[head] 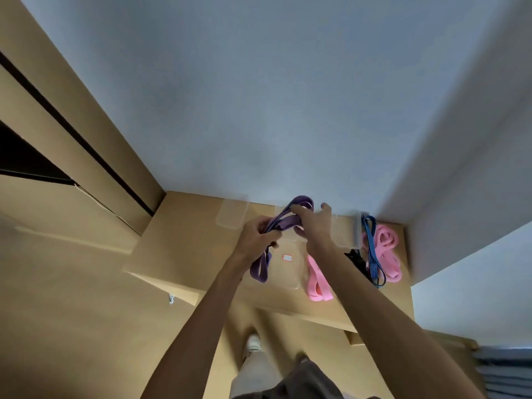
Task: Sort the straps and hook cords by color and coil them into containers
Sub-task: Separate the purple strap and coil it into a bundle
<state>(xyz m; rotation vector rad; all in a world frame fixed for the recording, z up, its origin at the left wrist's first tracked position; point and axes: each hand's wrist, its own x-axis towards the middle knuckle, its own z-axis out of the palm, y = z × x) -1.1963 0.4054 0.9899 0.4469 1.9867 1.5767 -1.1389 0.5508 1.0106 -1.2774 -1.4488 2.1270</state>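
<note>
Head view, looking down on a wooden ledge (178,226) set against a grey wall (259,96).

Toward the ledge's left rear, close to the wall edge, a clear lid (231,216) lies flat.

The left hand (254,236) is curled round a purple strap (283,220), gripping a bunch of its folds. One end of the strap hangs below this hand in a loop that reaches into a clear tub (288,269), which stands in the middle of the ledge toward its front edge and carries a small red-and-white label. The upper loops of the strap rise to the wall edge.

The right hand (315,226) is at the strap's upper loops with its fingers spread. The fingertips touch the strap, and the thumb points up toward the wall. Whether it pinches the strap cannot be told.

A pink strap (316,283) lies folded just right of the tub, partly under the right forearm.

A black cord (355,259) shows beside that forearm.

A second clear tub (349,228) stands at the wall edge, behind the black cord.

A blue cord (372,249) stretches from this tub toward the front edge, crossing a second pink strap (387,251) coiled in the ledge's right rear corner.
</note>
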